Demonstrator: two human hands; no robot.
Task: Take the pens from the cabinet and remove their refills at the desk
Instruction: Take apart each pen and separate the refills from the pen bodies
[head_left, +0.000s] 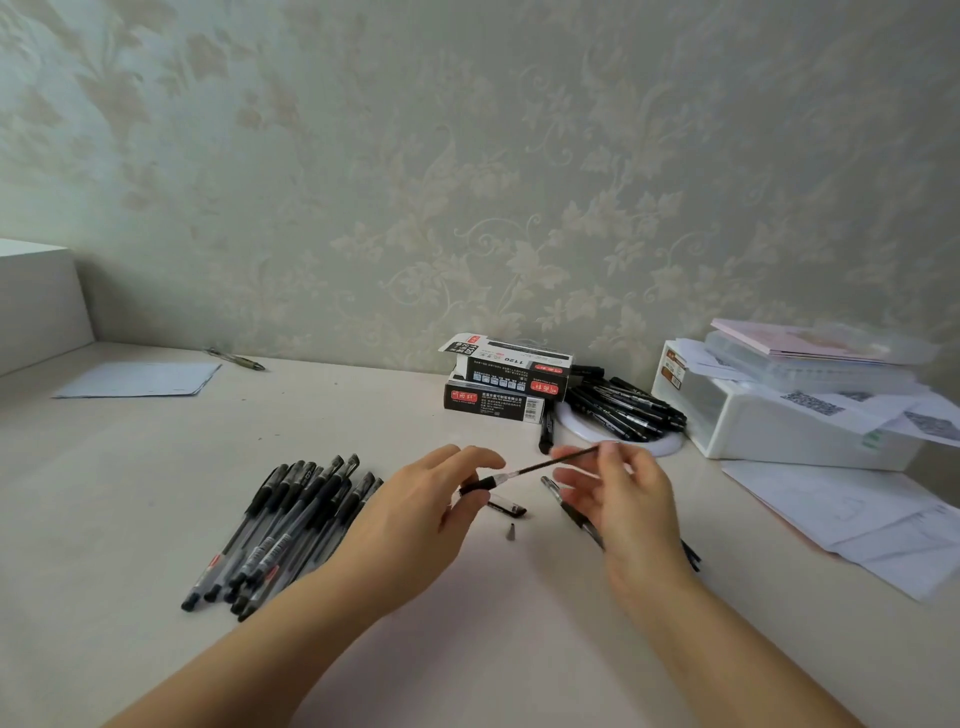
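Black grip of a pen (480, 485) sits pinched in my left hand (415, 519), while my right hand (621, 488) pinches the far end of its refill (550, 464) above the table (130, 493). More pens (291, 525) lie heaped toward the table's left side, beside my left wrist.

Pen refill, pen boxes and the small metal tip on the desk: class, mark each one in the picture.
pen refill (558, 461), head view, middle of the thin dark tube between the hands.
pen boxes (511, 382), head view, front face of the upper box.
metal tip (510, 532), head view, its cone body.
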